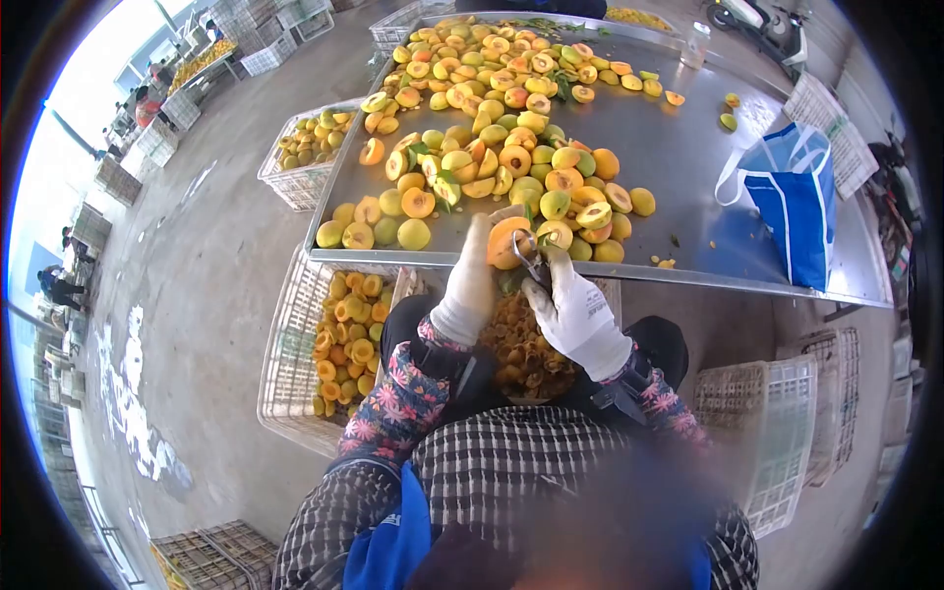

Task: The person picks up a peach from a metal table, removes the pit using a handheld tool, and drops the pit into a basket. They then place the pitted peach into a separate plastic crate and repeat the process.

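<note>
In a white glove, my left hand (468, 283) is closed around a yellow-orange peach half (504, 244) above the table's front edge. My right hand (582, 317), also gloved, grips a pitting spoon (532, 258) with a looped metal end. That loop touches the right side of the peach half; the handle is mostly hidden in my fingers. Just beyond both hands lies a heap of halved peaches (516, 159) on the metal table (649, 138), some with pits and a few green leaves. Below my hands, between my knees, is a pile of brownish pits and scraps (526, 339).
A white crate (278, 385) of peach halves stands left of my legs, another crate (295, 187) farther back. Blue bag (792, 211) and clear bottle (695, 46) sit on the table's right. Stacked crates (777, 433) stand at lower right. Other people work far left.
</note>
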`<state>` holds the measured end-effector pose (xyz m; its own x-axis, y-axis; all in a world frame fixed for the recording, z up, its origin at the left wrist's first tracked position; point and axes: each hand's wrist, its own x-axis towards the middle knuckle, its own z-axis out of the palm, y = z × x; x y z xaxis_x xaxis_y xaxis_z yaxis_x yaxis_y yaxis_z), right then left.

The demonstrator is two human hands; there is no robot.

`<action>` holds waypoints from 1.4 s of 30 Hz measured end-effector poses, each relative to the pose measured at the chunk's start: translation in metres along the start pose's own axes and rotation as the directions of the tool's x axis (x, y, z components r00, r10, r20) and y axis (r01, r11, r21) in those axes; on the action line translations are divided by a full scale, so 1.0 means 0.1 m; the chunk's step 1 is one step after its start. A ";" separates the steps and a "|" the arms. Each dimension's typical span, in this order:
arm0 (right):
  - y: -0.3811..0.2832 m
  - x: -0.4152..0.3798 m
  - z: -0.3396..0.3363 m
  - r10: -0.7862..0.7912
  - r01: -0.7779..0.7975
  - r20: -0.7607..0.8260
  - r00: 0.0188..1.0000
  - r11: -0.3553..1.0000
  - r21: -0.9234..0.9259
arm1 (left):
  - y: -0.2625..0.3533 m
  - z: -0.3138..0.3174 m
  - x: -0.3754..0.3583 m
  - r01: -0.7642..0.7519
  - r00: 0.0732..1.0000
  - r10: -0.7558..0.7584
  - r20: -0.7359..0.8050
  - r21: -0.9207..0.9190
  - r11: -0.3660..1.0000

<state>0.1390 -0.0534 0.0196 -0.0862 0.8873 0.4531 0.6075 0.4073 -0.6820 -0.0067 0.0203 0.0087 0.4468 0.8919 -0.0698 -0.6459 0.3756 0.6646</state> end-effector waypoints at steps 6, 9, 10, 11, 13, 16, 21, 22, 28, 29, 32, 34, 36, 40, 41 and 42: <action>0.01 -0.03 -0.05 -0.047 0.070 0.109 0.993 0.974 -0.217 | -0.08 -0.01 0.02 0.012 0.994 -0.001 -0.106 0.103 0.995; 0.02 -0.03 -0.05 -0.033 0.086 0.165 0.986 0.941 -0.328 | -0.09 -0.12 0.03 0.028 0.987 0.006 -0.162 0.206 0.978; 0.02 -0.04 -0.05 -0.017 0.084 0.187 0.982 0.929 -0.360 | -0.08 -0.12 0.03 0.040 0.983 0.003 -0.185 0.229 0.973; 0.03 -0.04 -0.05 -0.017 0.096 0.212 0.977 0.925 -0.369 | -0.07 -0.13 0.02 0.053 0.978 0.000 -0.208 0.252 0.966; 0.06 -0.03 -0.07 -0.017 0.119 0.261 0.965 0.916 -0.383 | -0.03 -0.11 -0.01 0.076 0.973 -0.009 -0.232 0.281 0.957; 0.10 -0.04 -0.07 0.007 0.147 0.328 0.945 0.884 -0.443 | -0.01 -0.10 -0.06 0.106 0.971 -0.021 -0.237 0.353 0.929; 0.15 -0.09 -0.12 0.066 0.112 0.448 0.892 0.926 -0.360 | 0.09 -0.38 -0.01 0.083 0.996 -0.075 -0.052 0.851 0.519; 0.14 -0.10 -0.11 0.081 0.082 0.465 0.881 0.944 -0.319 | 0.14 -0.41 0.02 0.156 0.984 -0.136 -0.113 0.919 0.362; 0.10 -0.14 0.03 0.063 -0.119 0.262 0.963 0.972 0.204 | -0.24 -0.02 -0.08 -0.382 0.921 0.376 0.100 0.421 0.823; 0.10 -0.17 0.08 0.071 -0.142 0.270 0.960 0.957 0.252 | -0.28 0.09 -0.11 -0.467 0.872 0.489 0.017 0.325 0.822; 0.09 -0.19 0.02 0.028 -0.077 0.311 0.950 0.986 0.148 | -0.14 0.00 -0.12 -0.313 0.948 0.308 0.083 0.423 0.850; 0.15 -0.25 -0.05 0.025 -0.065 0.390 0.920 0.994 0.089 | -0.06 -0.02 -0.12 -0.079 0.997 0.077 0.024 0.503 0.861; 0.15 -0.27 -0.09 0.028 -0.074 0.425 0.905 0.993 0.091 | -0.02 -0.02 -0.09 0.180 0.984 -0.159 -0.084 0.497 0.849; 0.26 -0.29 -0.03 0.028 -0.129 0.356 0.934 0.956 0.264 | -0.14 -0.02 -0.03 0.041 0.996 -0.015 -0.089 0.295 0.955; 0.25 -0.27 -0.02 0.140 -0.310 0.434 0.890 0.883 0.352 | -0.24 0.15 -0.09 -0.119 0.979 0.156 -0.133 0.251 0.961; 0.22 -0.25 -0.03 0.233 -0.480 0.517 0.824 0.772 0.417 | -0.29 0.24 -0.13 -0.279 0.931 0.319 -0.179 0.216 0.936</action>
<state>0.1573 -0.0673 -0.0053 -0.3376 0.9377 -0.0822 0.1807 -0.0212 -0.9833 0.0210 -0.0078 0.0082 0.0991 0.9950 0.0138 -0.5954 0.0482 0.8020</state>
